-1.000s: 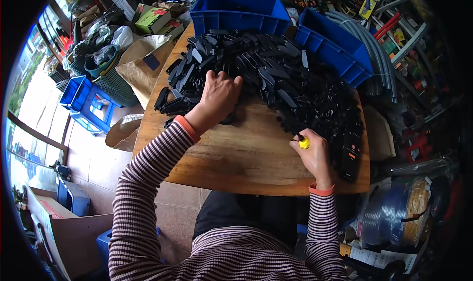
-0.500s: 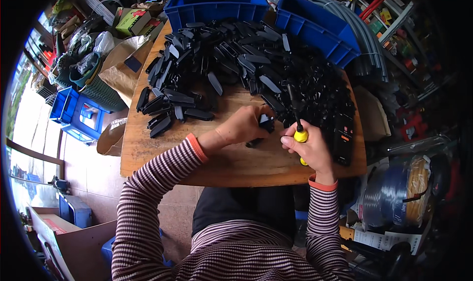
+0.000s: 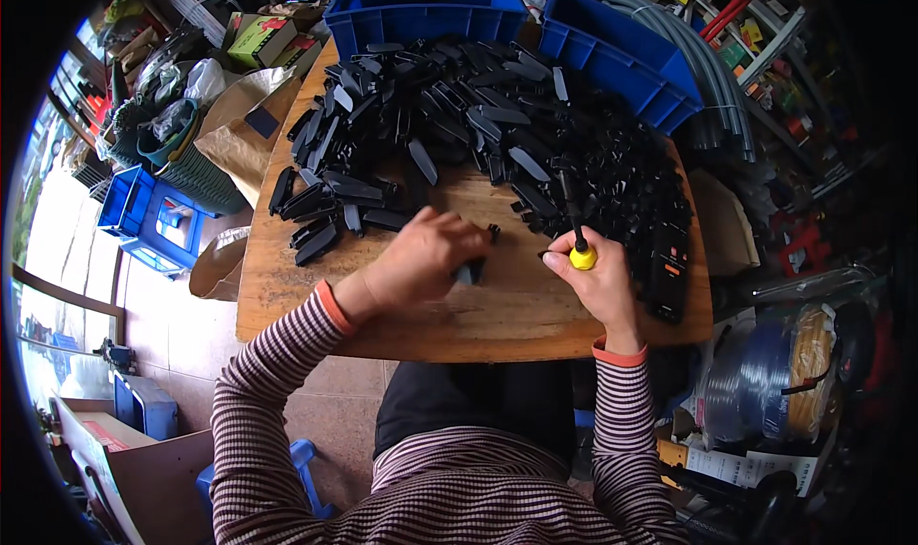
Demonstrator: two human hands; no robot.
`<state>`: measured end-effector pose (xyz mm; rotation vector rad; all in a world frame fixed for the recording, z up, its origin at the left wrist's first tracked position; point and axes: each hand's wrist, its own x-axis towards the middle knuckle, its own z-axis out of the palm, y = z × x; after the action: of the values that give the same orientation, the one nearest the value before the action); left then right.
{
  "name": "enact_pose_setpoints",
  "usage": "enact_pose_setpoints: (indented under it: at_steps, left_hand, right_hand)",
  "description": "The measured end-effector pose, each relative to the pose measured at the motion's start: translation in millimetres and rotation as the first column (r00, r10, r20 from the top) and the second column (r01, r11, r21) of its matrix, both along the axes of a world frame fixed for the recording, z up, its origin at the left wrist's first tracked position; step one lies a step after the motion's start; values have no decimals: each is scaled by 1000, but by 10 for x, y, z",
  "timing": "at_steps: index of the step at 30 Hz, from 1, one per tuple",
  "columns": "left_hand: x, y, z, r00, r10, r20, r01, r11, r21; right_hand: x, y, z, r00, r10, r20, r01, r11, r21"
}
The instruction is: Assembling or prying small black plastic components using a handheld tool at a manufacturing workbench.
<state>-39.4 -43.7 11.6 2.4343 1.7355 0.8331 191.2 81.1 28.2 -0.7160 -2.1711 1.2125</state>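
Note:
My right hand (image 3: pixel 602 282) is closed round a screwdriver (image 3: pixel 582 257) with a yellow handle, its dark shaft pointing away from me toward the heap. A tiny dark bit (image 3: pixel 543 253) shows at the tip of my right thumb; it is too small to name. Slightly blurred, my left hand (image 3: pixel 421 258) is curled over a dark plastic piece (image 3: pixel 469 273) above the bare wood, and the fingers hide most of it. Beyond both hands lies a big heap of flat black plastic parts (image 3: pixel 459 105), with smaller black pieces (image 3: pixel 622 163) piled at the right.
The wooden table (image 3: pixel 430 325) carries the heap. A blue bin (image 3: pixel 421 24) and a second blue bin (image 3: pixel 622 57) stand at its far side. A black phone-like slab (image 3: pixel 666 282) lies by the right edge. Brown paper bags (image 3: pixel 239 129) stand left of the table.
My left hand has moved left and toward me with the dark piece, away from my right hand. My right hand has shifted little and still grips the screwdriver.

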Motion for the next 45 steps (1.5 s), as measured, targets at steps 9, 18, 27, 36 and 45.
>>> enact_pose_setpoints:
  at_steps: [9, 18, 27, 36, 45]
  left_hand:
    - [358, 30, -208, 970, -114, -215, 127, 991, 51]
    - [352, -60, -210, 973, -117, -198, 129, 990, 50]
    - [373, -43, -306, 980, -54, -191, 88, 981, 175]
    - [345, -103, -231, 960, -76, -268, 109, 988, 109]
    - [350, -49, -266, 961, -102, -256, 136, 984, 117]
  right_hand:
    - [-542, 19, -148, 998, -34, 45, 13, 913, 407]
    - [-558, -27, -109, 996, 20, 81, -49, 929, 368]
    - [-524, 26, -31, 964, 152, 219, -248, 811, 530]
    - [-709, 165, 426, 983, 182, -25, -171, 958, 230]
    - [-701, 99, 176, 883, -73, -464, 9, 990, -140]
